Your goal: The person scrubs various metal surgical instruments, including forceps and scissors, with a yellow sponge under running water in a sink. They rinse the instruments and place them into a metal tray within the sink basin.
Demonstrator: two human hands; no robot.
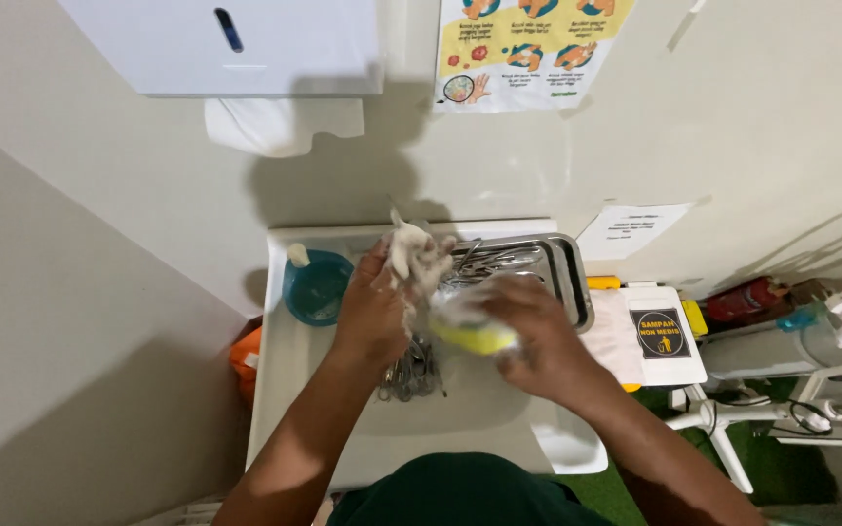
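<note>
Nearest the camera, the person's dark green top fills the bottom edge, and both forearms reach forward over a white ceramic sink (289, 390).

The right hand (538, 336) has its fingers curled closed around a soft yellow sponge (475, 336) coated in white foam. The sponge looks light and squashy; it will give under pressure and slip easily while wet, so a full wrap of the fingers across its broad faces suits it.

The left hand (372, 312) is closed around the handle end of a foam-covered metal instrument (411, 253), which stands up between the two hands above the basin. Its exact shape is hidden under the suds. It is probably stiff, thin and slick with soap, and possibly sharp or pointed at the working end, so the handle is the safer place to hold it, with a firm pinch.

Below the left hand, a bunch of ringed steel instruments (409, 375) lies in the basin.

Farther back, a rectangular stainless steel tray (569, 282) holds more metal tools at the sink's rear right corner, and a round teal plastic bowl (316, 287) sits at the rear left.

On the wall beyond hang a white paper towel dispenser (221, 44) and an illustrated handwashing poster (523, 49).
</note>
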